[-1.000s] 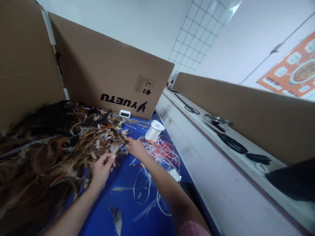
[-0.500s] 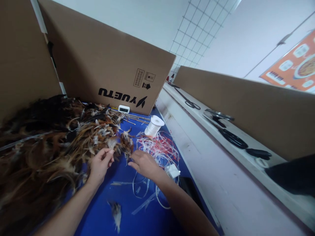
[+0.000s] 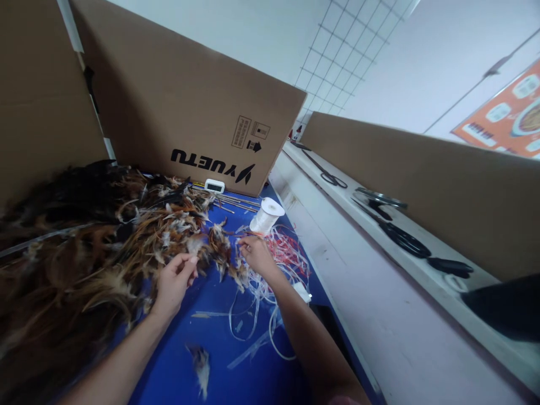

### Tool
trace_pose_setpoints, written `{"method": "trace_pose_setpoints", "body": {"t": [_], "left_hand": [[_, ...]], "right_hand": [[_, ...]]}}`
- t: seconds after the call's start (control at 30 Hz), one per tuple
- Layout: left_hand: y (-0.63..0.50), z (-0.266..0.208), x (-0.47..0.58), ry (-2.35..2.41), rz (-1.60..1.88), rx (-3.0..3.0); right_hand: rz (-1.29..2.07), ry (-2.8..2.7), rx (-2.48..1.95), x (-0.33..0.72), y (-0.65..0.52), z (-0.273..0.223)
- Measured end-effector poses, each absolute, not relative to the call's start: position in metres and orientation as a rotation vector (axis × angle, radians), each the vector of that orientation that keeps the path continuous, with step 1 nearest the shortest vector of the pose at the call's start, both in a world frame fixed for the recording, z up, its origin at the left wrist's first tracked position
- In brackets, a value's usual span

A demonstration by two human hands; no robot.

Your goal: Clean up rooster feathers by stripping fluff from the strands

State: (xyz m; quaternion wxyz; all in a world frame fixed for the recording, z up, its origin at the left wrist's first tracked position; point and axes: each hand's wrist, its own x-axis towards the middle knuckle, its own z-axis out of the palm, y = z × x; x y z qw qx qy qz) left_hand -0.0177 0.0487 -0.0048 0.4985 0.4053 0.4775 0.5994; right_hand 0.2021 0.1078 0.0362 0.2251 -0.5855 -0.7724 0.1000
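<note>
My left hand (image 3: 176,284) is closed in a pinch, with a pale fluffy feather (image 3: 195,245) at its fingertips. It is beside the large heap of brown and black feathers (image 3: 109,253). My right hand (image 3: 257,256) has its fingers pinched together at the edge of the tangled red and white plastic strips (image 3: 287,250); anything between them is too small to tell. Between my hands lie small brown feather bunches (image 3: 219,242) and a lighter tuft (image 3: 239,275). A lone grey-white feather (image 3: 199,368) lies nearer me on the blue tabletop (image 3: 169,363).
A white ribbon spool (image 3: 267,215) stands behind my right hand. Thin sticks (image 3: 236,201) and a small white digital display (image 3: 214,186) lie by the cardboard panel (image 3: 189,101). On the right ledge are scissors (image 3: 333,179) and black-handled tools (image 3: 405,239).
My right hand has moved away from me and slightly right, off the small feather bunches, uncovering a light tuft. My left hand has kept its pinch in nearly the same place.
</note>
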Motion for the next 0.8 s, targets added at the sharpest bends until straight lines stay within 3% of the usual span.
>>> {"method": "trace_pose_setpoints", "body": {"t": [0.4, 0.8], "left_hand": [[0.048, -0.004, -0.017, 1.176, 1.445, 0.983], [0.048, -0.003, -0.017, 1.157, 1.431, 0.986]], "right_hand": [[0.44, -2.058, -1.851, 0.196, 0.117, 0.025], [0.786, -1.673, -1.537, 0.202, 0.109, 0.043]]}}
